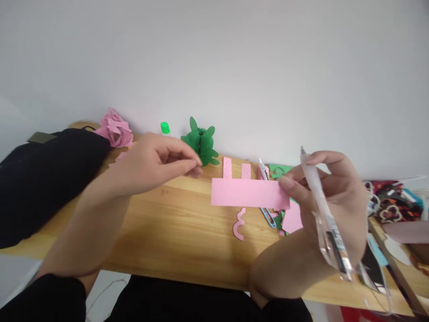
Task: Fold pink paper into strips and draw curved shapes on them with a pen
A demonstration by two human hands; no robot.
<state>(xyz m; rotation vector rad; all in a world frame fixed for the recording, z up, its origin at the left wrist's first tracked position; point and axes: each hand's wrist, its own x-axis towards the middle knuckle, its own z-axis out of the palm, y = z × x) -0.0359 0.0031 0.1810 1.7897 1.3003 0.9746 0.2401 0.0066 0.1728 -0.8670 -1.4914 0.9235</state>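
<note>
My right hand [338,201] pinches one end of a pink paper strip [248,192] between thumb and finger. A white pen [318,192] also rests in that hand, its tip pointing up. The strip is held level above the table, its free end toward the left. My left hand [164,161] hovers apart from the strip, thumb and fingertips closed together with nothing visible in them. Below the strip lies a wavy pink paper cutout [239,224]. Behind it lie two small pink pieces with drawn lines [227,166], partly covered by the strip.
A green paper honeycomb ball [201,143] stands by the wall, beside a green-capped bottle [165,128]. Crumpled pink paper [115,128] and a black bag [50,174] are at left. A blue cutter [268,218] lies near paper scraps; a patterned pouch [395,201] sits right.
</note>
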